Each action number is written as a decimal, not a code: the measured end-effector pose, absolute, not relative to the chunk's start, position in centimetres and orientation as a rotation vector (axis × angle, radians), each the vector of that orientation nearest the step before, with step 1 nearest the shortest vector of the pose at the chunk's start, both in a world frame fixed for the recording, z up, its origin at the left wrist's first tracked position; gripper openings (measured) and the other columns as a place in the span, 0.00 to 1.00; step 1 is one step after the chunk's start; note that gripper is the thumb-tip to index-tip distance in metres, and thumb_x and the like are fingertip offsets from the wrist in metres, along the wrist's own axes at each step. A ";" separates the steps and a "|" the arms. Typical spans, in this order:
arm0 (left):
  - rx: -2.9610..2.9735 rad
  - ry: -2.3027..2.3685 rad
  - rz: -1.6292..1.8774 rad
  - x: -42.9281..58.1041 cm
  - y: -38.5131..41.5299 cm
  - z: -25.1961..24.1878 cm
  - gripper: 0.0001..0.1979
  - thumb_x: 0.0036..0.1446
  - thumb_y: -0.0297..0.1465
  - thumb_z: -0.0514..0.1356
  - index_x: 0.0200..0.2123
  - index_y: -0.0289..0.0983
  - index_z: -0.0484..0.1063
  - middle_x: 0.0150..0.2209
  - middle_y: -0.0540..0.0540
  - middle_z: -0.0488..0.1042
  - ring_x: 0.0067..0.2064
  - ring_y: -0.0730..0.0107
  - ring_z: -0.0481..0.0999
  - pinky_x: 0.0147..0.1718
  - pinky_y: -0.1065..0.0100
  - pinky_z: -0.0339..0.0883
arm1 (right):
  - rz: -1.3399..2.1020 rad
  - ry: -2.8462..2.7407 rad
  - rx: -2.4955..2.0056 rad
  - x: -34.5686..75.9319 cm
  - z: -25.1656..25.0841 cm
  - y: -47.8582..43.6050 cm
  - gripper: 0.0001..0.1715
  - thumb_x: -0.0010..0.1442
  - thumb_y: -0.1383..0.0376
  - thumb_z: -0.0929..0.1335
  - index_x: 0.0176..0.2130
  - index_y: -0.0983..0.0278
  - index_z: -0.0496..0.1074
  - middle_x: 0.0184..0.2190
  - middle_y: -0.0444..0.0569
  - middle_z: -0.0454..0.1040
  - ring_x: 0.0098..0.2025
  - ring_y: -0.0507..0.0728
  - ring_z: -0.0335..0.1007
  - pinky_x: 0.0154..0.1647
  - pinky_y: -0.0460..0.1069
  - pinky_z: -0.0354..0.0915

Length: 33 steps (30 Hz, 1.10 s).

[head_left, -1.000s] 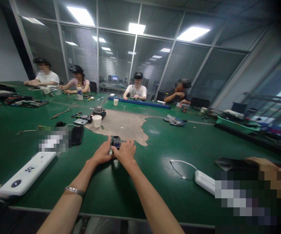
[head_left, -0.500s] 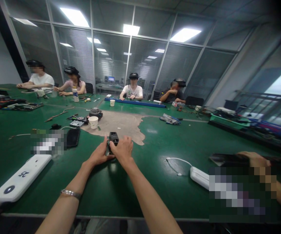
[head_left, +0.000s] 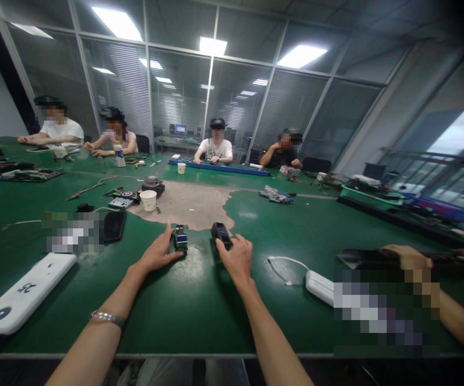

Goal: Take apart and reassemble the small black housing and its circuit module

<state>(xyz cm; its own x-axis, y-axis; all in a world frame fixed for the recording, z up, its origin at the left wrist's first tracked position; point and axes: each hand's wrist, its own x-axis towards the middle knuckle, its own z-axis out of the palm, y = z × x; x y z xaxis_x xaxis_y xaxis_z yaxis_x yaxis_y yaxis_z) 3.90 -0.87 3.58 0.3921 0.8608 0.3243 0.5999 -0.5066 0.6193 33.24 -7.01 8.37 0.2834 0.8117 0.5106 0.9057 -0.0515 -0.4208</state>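
Note:
In the head view my right hand (head_left: 237, 258) grips the near end of a black rectangular housing (head_left: 221, 234), tilted just above the green table. To its left, a small device with a bare circuit board (head_left: 181, 239) stands upright on the table. My left hand (head_left: 158, 251) is around the left and near side of that board, thumb along its lower edge and fingers at its left, closed on it. A gap of green table separates board and housing.
A paper cup (head_left: 148, 200) and metal parts stand on a brown patch (head_left: 192, 201) beyond. A black phone (head_left: 114, 225) and white power bank (head_left: 25, 295) lie left. Another white device (head_left: 319, 286) with cable lies right, near another person's hand (head_left: 406, 260). Several people sit across.
The black housing has come away from the circuit board and moved right with my right hand. The board, now exposed, stays at my left hand. The view has shifted slightly.

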 end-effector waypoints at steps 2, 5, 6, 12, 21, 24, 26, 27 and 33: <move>2.263 1.255 0.867 3.9 -0.9 3.6 0.60 0.62 0.47 0.67 0.78 0.33 0.28 0.72 0.26 0.61 0.73 0.38 0.61 0.69 0.41 0.55 | -0.185 -1.537 -1.875 33.1 8.0 -7.2 0.24 0.64 0.50 0.72 0.44 0.69 0.84 0.58 0.64 0.76 0.60 0.69 0.66 0.61 0.56 0.60; 2.272 1.263 0.849 3.9 -0.9 3.7 0.60 0.63 0.47 0.66 0.78 0.33 0.25 0.72 0.26 0.61 0.73 0.39 0.62 0.70 0.41 0.54 | -0.177 -1.552 -1.881 32.6 8.0 -7.2 0.24 0.64 0.49 0.72 0.43 0.67 0.84 0.59 0.63 0.75 0.61 0.69 0.65 0.61 0.57 0.61; 2.275 1.266 0.845 3.9 -0.9 3.7 0.60 0.63 0.47 0.66 0.77 0.33 0.24 0.72 0.26 0.61 0.73 0.39 0.61 0.70 0.41 0.54 | -0.172 -1.564 -1.888 32.4 7.9 -7.2 0.24 0.64 0.49 0.72 0.43 0.67 0.84 0.60 0.63 0.74 0.61 0.69 0.64 0.61 0.58 0.61; 2.277 1.281 0.838 4.0 -1.1 4.1 0.59 0.63 0.47 0.66 0.78 0.33 0.27 0.73 0.25 0.59 0.74 0.38 0.59 0.70 0.42 0.55 | -0.172 -1.614 -1.968 31.8 7.2 -7.3 0.27 0.64 0.45 0.72 0.44 0.66 0.82 0.61 0.65 0.73 0.62 0.72 0.62 0.58 0.61 0.63; 2.293 1.271 0.845 4.0 -1.1 4.0 0.57 0.64 0.46 0.65 0.78 0.34 0.28 0.73 0.27 0.60 0.74 0.38 0.59 0.70 0.40 0.54 | -0.197 -1.629 -1.934 32.1 6.6 -7.6 0.36 0.61 0.41 0.73 0.52 0.68 0.79 0.63 0.67 0.70 0.64 0.72 0.61 0.59 0.62 0.63; 2.293 1.257 0.844 4.0 -1.2 4.3 0.57 0.64 0.45 0.65 0.78 0.34 0.27 0.73 0.28 0.60 0.75 0.39 0.58 0.71 0.41 0.53 | -0.182 -1.658 -1.931 32.1 6.6 -7.4 0.32 0.62 0.42 0.73 0.49 0.67 0.81 0.64 0.66 0.69 0.64 0.72 0.60 0.60 0.62 0.62; 2.281 1.252 0.842 4.1 -1.3 4.5 0.59 0.63 0.45 0.66 0.78 0.34 0.27 0.73 0.28 0.59 0.75 0.40 0.57 0.71 0.41 0.53 | -0.178 -1.663 -1.938 32.1 6.5 -7.3 0.32 0.62 0.42 0.73 0.48 0.66 0.81 0.64 0.67 0.69 0.64 0.73 0.60 0.59 0.62 0.62; 2.281 1.253 0.840 4.1 -1.3 4.5 0.59 0.62 0.45 0.67 0.78 0.34 0.27 0.74 0.27 0.58 0.75 0.40 0.57 0.71 0.41 0.52 | -0.178 -1.665 -1.939 32.1 6.5 -7.3 0.32 0.62 0.42 0.72 0.47 0.66 0.82 0.64 0.67 0.69 0.64 0.73 0.59 0.59 0.63 0.62; 2.280 1.260 0.836 4.1 -1.2 4.4 0.57 0.64 0.44 0.65 0.78 0.34 0.27 0.73 0.27 0.60 0.74 0.39 0.60 0.71 0.40 0.53 | -0.181 -1.676 -1.938 32.0 6.3 -7.4 0.27 0.64 0.47 0.72 0.48 0.66 0.81 0.65 0.65 0.69 0.64 0.72 0.60 0.60 0.62 0.62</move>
